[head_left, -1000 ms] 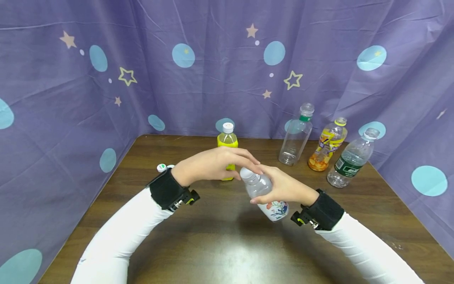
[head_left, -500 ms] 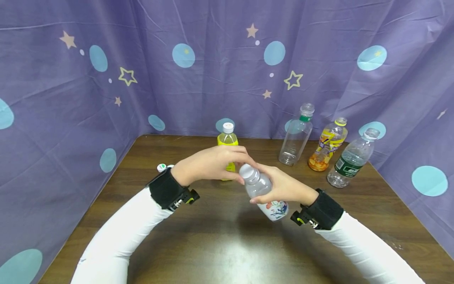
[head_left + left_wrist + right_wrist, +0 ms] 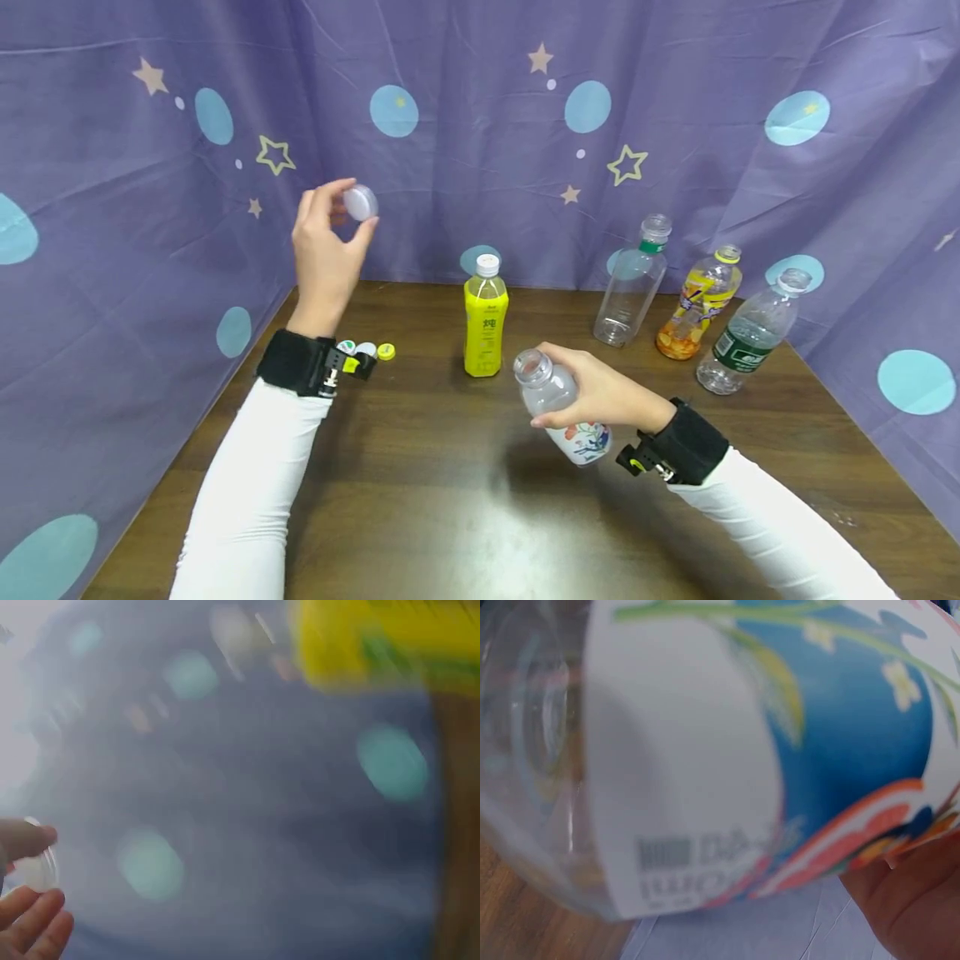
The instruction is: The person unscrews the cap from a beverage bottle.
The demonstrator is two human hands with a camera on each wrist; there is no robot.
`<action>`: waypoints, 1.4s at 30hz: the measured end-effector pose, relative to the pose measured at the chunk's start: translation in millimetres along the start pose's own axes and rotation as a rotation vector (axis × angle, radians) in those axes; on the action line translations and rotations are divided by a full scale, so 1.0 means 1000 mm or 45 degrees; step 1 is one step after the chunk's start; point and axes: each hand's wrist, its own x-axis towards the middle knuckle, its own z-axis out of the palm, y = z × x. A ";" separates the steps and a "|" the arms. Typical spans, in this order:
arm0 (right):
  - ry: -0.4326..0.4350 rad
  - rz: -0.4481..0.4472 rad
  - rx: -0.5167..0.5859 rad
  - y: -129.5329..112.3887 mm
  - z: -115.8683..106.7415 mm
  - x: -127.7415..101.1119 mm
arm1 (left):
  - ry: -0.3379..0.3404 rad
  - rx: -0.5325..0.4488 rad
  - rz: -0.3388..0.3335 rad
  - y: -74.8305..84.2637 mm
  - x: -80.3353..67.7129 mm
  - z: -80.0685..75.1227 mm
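Observation:
Raised at the left in the head view, my left hand (image 3: pixel 327 246) pinches a white bottle cap (image 3: pixel 362 202) between thumb and fingers. The left wrist view also has the cap (image 3: pixel 39 868), at its left edge and blurred. My right hand (image 3: pixel 592 387) grips a clear bottle (image 3: pixel 547 393) with a floral label, tilted toward the left, its mouth uncovered. Close up in the right wrist view, the floral label (image 3: pixel 727 765) fills most of the picture, with part of the right hand at the lower right.
A yellow bottle (image 3: pixel 483 325) with a white cap stands at the middle back. Three uncapped bottles stand at the right: one clear (image 3: pixel 630 287), one yellow-labelled (image 3: pixel 697 304), one green-labelled (image 3: pixel 750 333). Several loose caps (image 3: pixel 366 350) lie at the left. A purple curtain (image 3: pixel 480 167) hangs behind.
My left hand has lifted the white cap off the bottle and moved it up and to the left. The right hand still grips the bottle in about the same place.

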 end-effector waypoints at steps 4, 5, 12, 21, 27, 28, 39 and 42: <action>-0.012 -0.005 0.029 0.000 0.001 0.001 | -0.295 0.430 -0.316 -0.069 -0.011 -0.006; -0.017 -0.005 0.036 -0.001 0.001 0.001 | -0.407 0.529 -0.365 -0.084 -0.017 -0.008; -0.026 0.006 0.058 -0.002 0.002 0.003 | -1.099 0.789 -0.616 -0.146 -0.057 -0.025; -0.031 0.019 0.032 -0.001 0.003 0.003 | -1.281 0.753 -0.729 -0.159 -0.076 -0.022; -0.023 0.012 0.034 0.001 0.003 0.003 | -1.255 0.747 -0.701 -0.157 -0.078 -0.020; -0.019 0.009 0.025 0.001 0.002 0.002 | -1.253 0.748 -0.698 -0.157 -0.078 -0.019; 0.011 0.001 0.014 0.003 -0.001 -0.001 | -1.230 0.661 -0.538 -0.129 -0.063 -0.015; 0.015 0.013 0.012 0.002 -0.001 -0.002 | -1.369 0.526 -0.390 -0.111 -0.062 -0.010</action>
